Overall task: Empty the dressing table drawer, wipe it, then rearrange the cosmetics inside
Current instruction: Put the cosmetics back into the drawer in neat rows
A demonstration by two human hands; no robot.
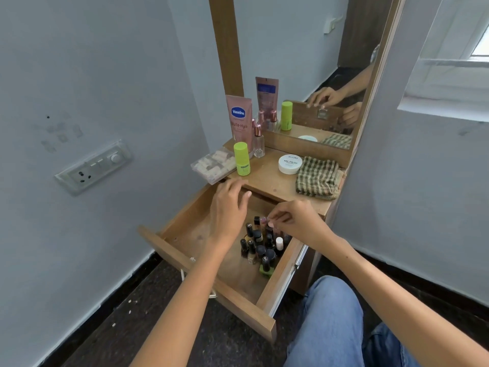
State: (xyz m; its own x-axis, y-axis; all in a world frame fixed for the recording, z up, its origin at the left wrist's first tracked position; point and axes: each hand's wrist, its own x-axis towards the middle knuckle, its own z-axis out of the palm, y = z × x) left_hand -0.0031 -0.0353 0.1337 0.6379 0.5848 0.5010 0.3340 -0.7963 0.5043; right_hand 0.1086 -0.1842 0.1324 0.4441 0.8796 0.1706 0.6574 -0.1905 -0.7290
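Open wooden drawer [185, 234], nail polish bottles [260, 250] clustered at right side. Right hand [293, 221] pinching a pink bottle [263, 220] above cluster; left hand [229, 205] relaxed, spread, over drawer. Vaseline tube [239, 119], checked cloth [317, 178] on desk [267, 178].

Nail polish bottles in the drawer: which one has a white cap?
The white-capped bottle on the cluster's right edge, by the drawer side wall; the other visible caps look black.

drawer [185, 234]: matt brown wood, scuffed floor
cloth [317, 178]: woven checked fabric, coarse
nail polish bottles [260, 250]: glossy glass, black caps
Vaseline tube [239, 120]: smooth pink plastic
perfume bottle [258, 141]: clear glass, shiny rose-metal cap
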